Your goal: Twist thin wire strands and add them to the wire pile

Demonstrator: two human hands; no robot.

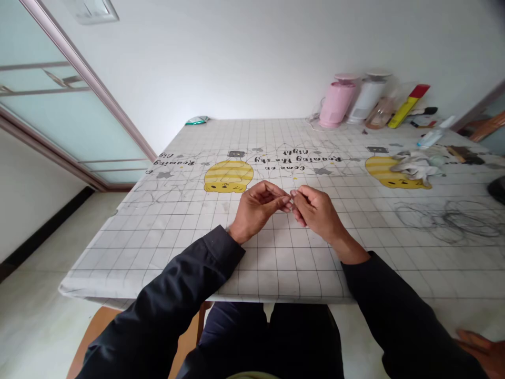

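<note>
Over the near middle of the table, my left hand [260, 207] and my right hand [313, 210] meet almost tip to tip. Thumb and fingers of the left are pinched together, its other fingers loosely curled. The right is pinched too, its fingers bent inward. Whatever lies between the fingertips is too thin or small to make out. Beneath both hands spreads a white checked tablecloth [189, 231] printed with yellow cartoon figures and lettering. To the right of my right hand lies a loose tangle of thin dark strands [450, 216].
At the back right stand a pink cylindrical device [337, 103], a white one [366, 100], a bottle [381, 111] and a yellow-red box [408, 108]. A clear bottle [434, 134] and crumpled cloth [416, 164] lie nearer. A green packet [197, 120] rests at the far left corner.
</note>
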